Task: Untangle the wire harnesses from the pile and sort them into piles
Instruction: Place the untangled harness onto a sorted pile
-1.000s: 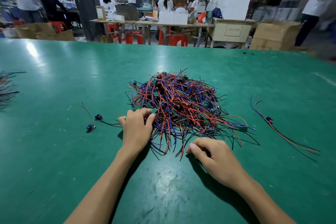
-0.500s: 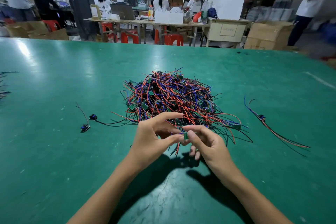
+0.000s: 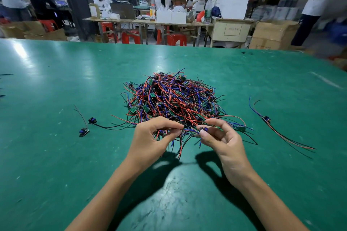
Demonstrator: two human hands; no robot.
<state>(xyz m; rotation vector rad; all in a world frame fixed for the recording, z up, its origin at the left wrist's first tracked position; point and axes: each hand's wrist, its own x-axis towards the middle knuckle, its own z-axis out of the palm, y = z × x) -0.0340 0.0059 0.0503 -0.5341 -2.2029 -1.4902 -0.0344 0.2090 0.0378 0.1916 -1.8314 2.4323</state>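
pile [image 3: 174, 99] mid-frame on mat [image 3: 56, 155] | L hand [image 3: 150, 137] pinching wires at pile's near edge | R hand [image 3: 219, 137] pinching blue connector [image 3: 204, 129] | 1 harness [image 3: 270, 124] far right, 1 harness [image 3: 88, 124] left

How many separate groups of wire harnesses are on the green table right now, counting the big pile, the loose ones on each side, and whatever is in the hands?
Tangled pile: 1
Loose harness left of the pile: 1
Loose harness right of the pile: 1
Harness pinched between left hand and right hand: 1
Total: 4
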